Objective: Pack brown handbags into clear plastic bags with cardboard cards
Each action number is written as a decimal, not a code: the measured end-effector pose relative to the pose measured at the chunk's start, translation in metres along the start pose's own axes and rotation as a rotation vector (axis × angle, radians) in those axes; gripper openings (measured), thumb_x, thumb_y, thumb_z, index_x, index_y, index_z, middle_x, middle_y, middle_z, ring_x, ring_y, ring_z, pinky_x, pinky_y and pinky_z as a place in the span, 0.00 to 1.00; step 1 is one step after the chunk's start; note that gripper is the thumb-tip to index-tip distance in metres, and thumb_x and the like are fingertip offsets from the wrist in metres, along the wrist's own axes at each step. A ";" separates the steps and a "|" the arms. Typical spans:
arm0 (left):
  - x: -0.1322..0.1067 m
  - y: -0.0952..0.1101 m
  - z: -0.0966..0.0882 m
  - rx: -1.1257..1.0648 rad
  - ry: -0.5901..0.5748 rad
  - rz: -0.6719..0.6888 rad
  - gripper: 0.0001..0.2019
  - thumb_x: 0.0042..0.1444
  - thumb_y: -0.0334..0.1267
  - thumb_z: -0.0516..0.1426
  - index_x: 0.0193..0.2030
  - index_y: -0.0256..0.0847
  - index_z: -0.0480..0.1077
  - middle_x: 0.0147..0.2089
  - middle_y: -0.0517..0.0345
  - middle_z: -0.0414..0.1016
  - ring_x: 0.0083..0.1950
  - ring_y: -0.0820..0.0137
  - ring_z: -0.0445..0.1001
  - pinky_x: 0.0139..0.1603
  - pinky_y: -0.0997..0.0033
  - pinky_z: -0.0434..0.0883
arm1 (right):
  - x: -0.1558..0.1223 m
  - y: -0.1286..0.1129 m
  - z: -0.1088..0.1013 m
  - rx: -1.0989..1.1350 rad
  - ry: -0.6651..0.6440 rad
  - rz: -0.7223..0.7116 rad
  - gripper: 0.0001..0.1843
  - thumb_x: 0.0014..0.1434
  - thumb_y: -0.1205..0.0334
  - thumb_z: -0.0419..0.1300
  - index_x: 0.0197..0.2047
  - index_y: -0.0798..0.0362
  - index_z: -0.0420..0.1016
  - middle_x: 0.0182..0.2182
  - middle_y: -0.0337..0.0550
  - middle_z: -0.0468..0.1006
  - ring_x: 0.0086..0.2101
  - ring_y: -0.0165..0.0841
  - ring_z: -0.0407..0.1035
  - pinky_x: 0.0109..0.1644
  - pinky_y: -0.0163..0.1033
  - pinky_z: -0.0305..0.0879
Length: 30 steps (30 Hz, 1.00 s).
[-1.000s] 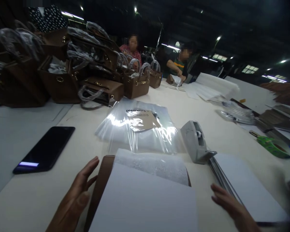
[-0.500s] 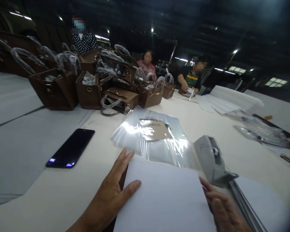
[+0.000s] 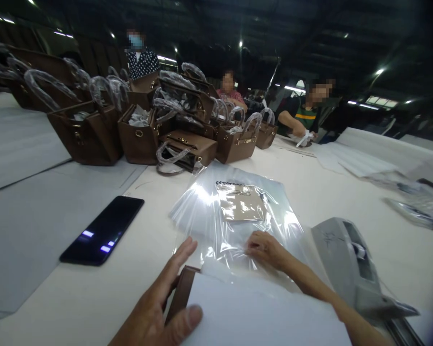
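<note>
Fingers [image 3: 180, 257] of the left hand [image 3: 147, 307], at seven o'clock from the middle of the view, stretch loose and apart along one brown leather-like piece [image 3: 183, 290], gripping nothing that shows, while the single thumb [image 3: 185, 324] reaches over the near edge of one white sheet [image 3: 263, 312]. That sheet covers most of the brown piece at five o'clock, leaving only a strip of it bare on the left. Between four and five o'clock the right hand [image 3: 265, 247] reaches across the sheet, its fingers curled down onto clear plastic film [image 3: 202, 221]; whether they pinch it I cannot tell. The film is layered, too glossy for a layer count, and one tan card [image 3: 240, 204] with black loops along its top edge lies just beyond the right fingertips; under or on the film is unclear. One tape dispenser [image 3: 350, 269] stands on the white table [image 3: 159, 216] at four o'clock, near the right forearm, and one dark phone [image 3: 104, 228] lies at eight. From ten to twelve o'clock brown handbags [image 3: 236, 144] crowd together, five along the front, one of those on its side, the others behind overlapping too much to count. Three people are beyond: one in dotted cloth [image 3: 143, 65] at eleven, one in red [image 3: 233, 93] just past twelve, one with a striped top [image 3: 305, 117] at two. Pale sheeting [image 3: 375, 154] is spread at three.
</note>
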State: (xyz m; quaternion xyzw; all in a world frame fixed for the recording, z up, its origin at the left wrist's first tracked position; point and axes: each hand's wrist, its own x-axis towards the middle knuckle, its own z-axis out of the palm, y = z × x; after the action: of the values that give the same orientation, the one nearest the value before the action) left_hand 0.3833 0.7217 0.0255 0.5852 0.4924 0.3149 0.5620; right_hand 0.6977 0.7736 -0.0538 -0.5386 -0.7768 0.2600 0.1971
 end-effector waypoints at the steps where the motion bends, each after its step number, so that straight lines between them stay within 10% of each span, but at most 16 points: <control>1: 0.007 0.004 -0.005 -0.021 0.005 -0.015 0.34 0.49 0.59 0.52 0.62 0.54 0.52 0.63 0.56 0.55 0.62 0.55 0.55 0.58 0.52 0.60 | 0.003 0.000 -0.003 0.041 -0.008 0.011 0.19 0.59 0.49 0.52 0.27 0.54 0.69 0.26 0.40 0.68 0.30 0.31 0.62 0.36 0.38 0.59; 6: 0.062 0.030 -0.014 0.226 -0.058 0.108 0.24 0.56 0.54 0.48 0.56 0.48 0.61 0.54 0.52 0.66 0.53 0.57 0.65 0.53 0.52 0.63 | 0.011 -0.010 -0.021 0.200 0.004 0.095 0.18 0.60 0.51 0.50 0.27 0.55 0.69 0.23 0.36 0.66 0.26 0.27 0.60 0.29 0.32 0.55; 10: 0.112 0.040 0.016 0.522 -0.169 0.582 0.28 0.51 0.52 0.55 0.57 0.44 0.61 0.60 0.49 0.59 0.60 0.54 0.55 0.58 0.51 0.54 | 0.022 -0.034 -0.024 0.214 0.136 0.150 0.16 0.55 0.52 0.56 0.24 0.56 0.68 0.19 0.34 0.63 0.23 0.26 0.55 0.26 0.32 0.51; 13: 0.134 0.037 0.038 0.845 -0.272 0.729 0.14 0.53 0.44 0.55 0.45 0.42 0.71 0.48 0.49 0.71 0.51 0.56 0.66 0.53 0.52 0.59 | 0.023 -0.047 -0.022 0.226 0.222 0.166 0.19 0.51 0.50 0.60 0.20 0.55 0.63 0.17 0.33 0.59 0.21 0.25 0.51 0.24 0.32 0.48; 18: 0.144 0.014 0.026 1.029 -0.260 0.683 0.11 0.57 0.34 0.50 0.30 0.42 0.73 0.33 0.54 0.74 0.37 0.64 0.71 0.43 0.63 0.64 | 0.001 -0.048 -0.019 0.145 0.277 0.151 0.20 0.59 0.51 0.53 0.21 0.54 0.62 0.19 0.35 0.61 0.22 0.26 0.54 0.26 0.32 0.50; 23: 0.146 -0.011 -0.008 1.069 0.098 0.516 0.13 0.60 0.37 0.46 0.45 0.44 0.70 0.51 0.48 0.69 0.50 0.58 0.66 0.47 0.59 0.64 | -0.025 -0.045 -0.011 -0.352 0.380 -0.105 0.09 0.63 0.60 0.49 0.35 0.55 0.65 0.26 0.39 0.68 0.25 0.28 0.60 0.30 0.34 0.54; 27: 0.133 -0.017 -0.015 0.671 0.192 0.465 0.16 0.61 0.42 0.45 0.52 0.51 0.66 0.54 0.59 0.68 0.52 0.65 0.67 0.52 0.64 0.65 | -0.041 -0.037 -0.007 -0.706 0.350 -0.199 0.09 0.63 0.60 0.50 0.42 0.55 0.66 0.27 0.40 0.69 0.26 0.30 0.62 0.29 0.35 0.54; 30: 0.118 -0.014 -0.013 0.212 0.178 0.336 0.17 0.59 0.46 0.48 0.53 0.51 0.65 0.52 0.61 0.69 0.48 0.65 0.71 0.32 0.75 0.72 | -0.059 -0.020 -0.007 -0.888 0.239 -0.044 0.12 0.63 0.62 0.45 0.33 0.52 0.67 0.26 0.41 0.67 0.26 0.32 0.63 0.24 0.35 0.52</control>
State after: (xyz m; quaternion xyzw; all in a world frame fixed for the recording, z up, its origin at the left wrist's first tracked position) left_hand 0.4057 0.8339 -0.0078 0.6849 0.4658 0.4010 0.3913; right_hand 0.7072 0.7133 -0.0376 -0.5807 -0.7959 -0.1664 0.0409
